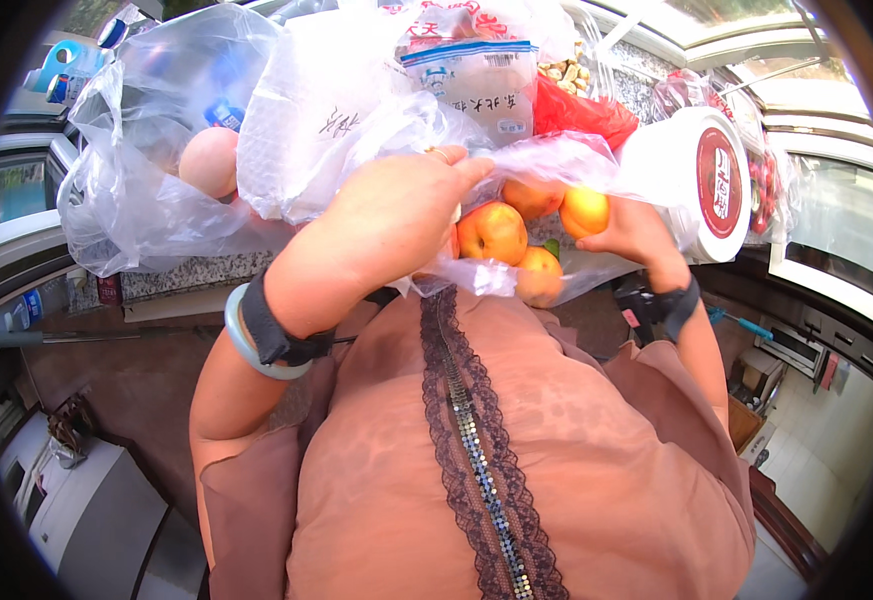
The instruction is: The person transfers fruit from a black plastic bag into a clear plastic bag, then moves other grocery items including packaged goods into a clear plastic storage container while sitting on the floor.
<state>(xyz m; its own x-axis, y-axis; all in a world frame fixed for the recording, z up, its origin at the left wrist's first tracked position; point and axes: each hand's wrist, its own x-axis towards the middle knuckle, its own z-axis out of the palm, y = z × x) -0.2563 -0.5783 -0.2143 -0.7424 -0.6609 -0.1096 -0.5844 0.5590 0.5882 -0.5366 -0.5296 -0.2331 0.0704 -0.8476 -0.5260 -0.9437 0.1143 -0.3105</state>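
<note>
Several yellow-orange peaches [492, 232] with red blush lie in a thin clear plastic bag [594, 165] on the counter in front of me. My left hand [406, 206] is at the left of this bag, its fingers closed on the gathered film. At the bag's right side my right hand [631, 232] curls around a smaller yellow peach [585, 211]; its thumb shows below the fruit, and the other fingers are mostly hidden. A green leaf [552, 247] rests by the lowest peach. Left of my left hand, a large clear bag [143, 90] holds a round pinkish item [209, 161].
A white tub [688, 180] with a red-brown lid label lies on its side at the right. Behind the peaches are a zip bag [481, 90], a red plastic bag [582, 112] and shelled-looking nuts [567, 73]. Blue bottles [68, 67] stand far left. The granite counter edge [181, 283] runs before me.
</note>
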